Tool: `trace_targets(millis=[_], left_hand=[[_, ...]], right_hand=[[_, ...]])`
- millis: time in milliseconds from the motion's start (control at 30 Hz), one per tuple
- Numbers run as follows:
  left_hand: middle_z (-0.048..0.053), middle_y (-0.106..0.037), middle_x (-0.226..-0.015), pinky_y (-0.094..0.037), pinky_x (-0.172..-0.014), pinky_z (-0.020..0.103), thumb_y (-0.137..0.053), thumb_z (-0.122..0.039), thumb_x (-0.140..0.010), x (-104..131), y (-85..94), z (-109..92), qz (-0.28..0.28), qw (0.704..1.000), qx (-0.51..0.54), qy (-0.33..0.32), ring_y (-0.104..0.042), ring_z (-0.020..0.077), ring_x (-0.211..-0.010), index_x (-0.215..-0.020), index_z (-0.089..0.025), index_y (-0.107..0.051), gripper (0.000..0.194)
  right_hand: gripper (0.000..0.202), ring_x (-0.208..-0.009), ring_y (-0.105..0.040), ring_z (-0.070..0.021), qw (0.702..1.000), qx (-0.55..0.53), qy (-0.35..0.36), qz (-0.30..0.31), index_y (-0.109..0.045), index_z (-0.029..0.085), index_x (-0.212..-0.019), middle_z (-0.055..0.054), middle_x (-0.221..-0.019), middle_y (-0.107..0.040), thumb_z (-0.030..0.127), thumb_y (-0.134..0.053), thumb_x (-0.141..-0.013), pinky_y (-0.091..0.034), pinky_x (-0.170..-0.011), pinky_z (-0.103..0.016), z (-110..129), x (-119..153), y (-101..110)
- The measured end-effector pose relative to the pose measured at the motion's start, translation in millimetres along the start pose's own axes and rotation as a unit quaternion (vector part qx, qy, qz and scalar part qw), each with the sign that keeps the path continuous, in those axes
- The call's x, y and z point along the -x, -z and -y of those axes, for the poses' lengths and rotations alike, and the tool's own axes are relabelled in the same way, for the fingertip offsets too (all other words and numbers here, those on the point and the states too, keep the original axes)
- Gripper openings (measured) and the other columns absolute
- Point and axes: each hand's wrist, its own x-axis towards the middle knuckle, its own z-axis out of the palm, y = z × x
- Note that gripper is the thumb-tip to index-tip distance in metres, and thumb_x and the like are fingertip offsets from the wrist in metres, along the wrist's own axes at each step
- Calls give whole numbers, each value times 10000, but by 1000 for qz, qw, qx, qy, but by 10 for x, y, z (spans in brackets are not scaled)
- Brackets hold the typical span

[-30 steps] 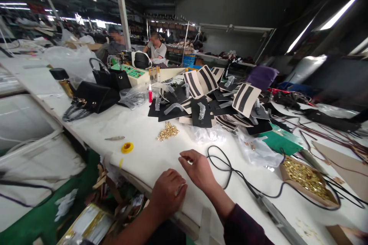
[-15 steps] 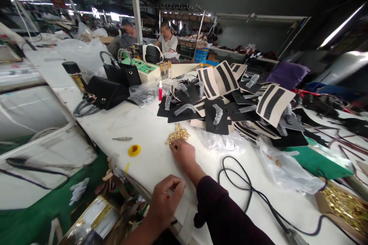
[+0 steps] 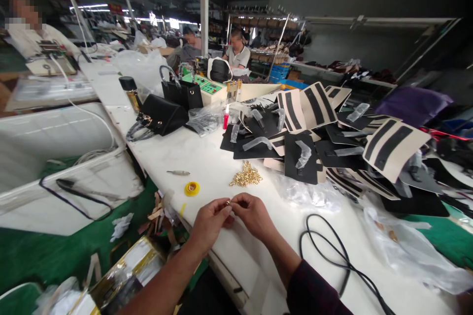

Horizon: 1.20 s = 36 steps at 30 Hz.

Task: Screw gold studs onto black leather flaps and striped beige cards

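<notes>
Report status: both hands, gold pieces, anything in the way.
Left hand and right hand meeting on a small gold piece. Gold pile just beyond them. Yellow roll off to the left, not in the way.

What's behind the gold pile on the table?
Behind the gold pile lies a black panel bearing a translucent strip, amid other panels; whatever that panel covers cannot be seen.

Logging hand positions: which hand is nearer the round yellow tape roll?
Left. The left hand is just right of the tape roll and nearer the camera; the right hand is farther right, beyond the left hand.
</notes>
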Motion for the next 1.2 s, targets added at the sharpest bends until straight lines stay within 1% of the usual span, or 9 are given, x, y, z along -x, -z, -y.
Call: trace_targets(millis=[167,267,500,600,733,833,967,1067,1200], left_hand=[[39,-738,-805,-602,-639,291,-823,-462,-727,-4,30,-20,-25,998,54,21,-688,152,-636,-997,-154,-739,417],[13,-683,-753,-586,-593,288,-798,-527,-742,-19,15,-4,-26,997,72,16,-663,136,-576,-934,-153,-699,432],[-25,-620,-624,-488,-567,264,-667,-394,-857,57,-42,51,-4,998,-37,-44,-604,146,-556,-854,-212,-627,186],[-10,-640,-623,-491,-618,291,-626,-380,-875,90,-36,59,7,995,-48,-88,-618,179,-617,-846,-228,-656,158],[11,-660,-657,-469,-624,303,-623,-428,-865,101,-20,65,4,993,-39,-115,-609,194,-650,-790,-224,-680,224],[-4,-643,-624,-466,-581,285,-674,-431,-830,90,-15,93,-7,997,-20,-69,-600,174,-594,-825,-224,-705,209],[-5,-696,-719,-535,-621,269,-750,-423,-795,75,-12,128,-28,999,30,-8,-665,154,-607,-1005,-207,-731,301],[-8,-707,-780,-543,-609,249,-789,-406,-777,74,-11,122,-33,998,49,-15,-669,129,-602,-1059,-190,-727,361],[-21,-700,-775,-543,-585,242,-814,-388,-756,98,-21,87,-33,998,39,-45,-656,115,-578,-1081,-182,-734,393]], right_hand=[[102,-695,-649,-163,995,56,27,75,-740,197,-815,0,-763,-726,257,-658,-821,-497,-644,-267,131,-135,131],[143,-771,-679,-172,989,109,88,53,-761,204,-911,-18,-867,-750,231,-651,-823,-529,-704,-282,367,-406,108],[255,-912,-701,-195,907,346,189,145,-753,250,-1107,-49,-1125,-732,311,-697,-866,-528,-810,-311,927,-1314,-816],[289,-1024,-693,-251,861,434,190,185,-737,257,-1151,-71,-1190,-719,362,-677,-889,-527,-811,-334,891,-1589,-1197],[217,-984,-698,-279,849,454,176,205,-772,222,-1027,-103,-1139,-734,320,-729,-839,-526,-765,-340,767,-1756,-1366],[130,-957,-695,-257,859,442,169,196,-771,215,-951,-84,-1067,-752,254,-709,-843,-509,-763,-321,785,-1797,-1220],[180,-896,-686,-200,909,359,159,141,-730,230,-1032,-35,-984,-750,321,-614,-930,-489,-762,-294,839,-1693,-658],[228,-720,-679,-168,990,90,82,69,-689,208,-1080,-4,-813,-703,330,-646,-893,-487,-671,-275,719,-1324,-163],[412,-635,-646,-153,987,-151,-15,-54,-628,222,-1228,11,-801,-688,357,-701,-846,-476,-610,-274,284,-532,153]])
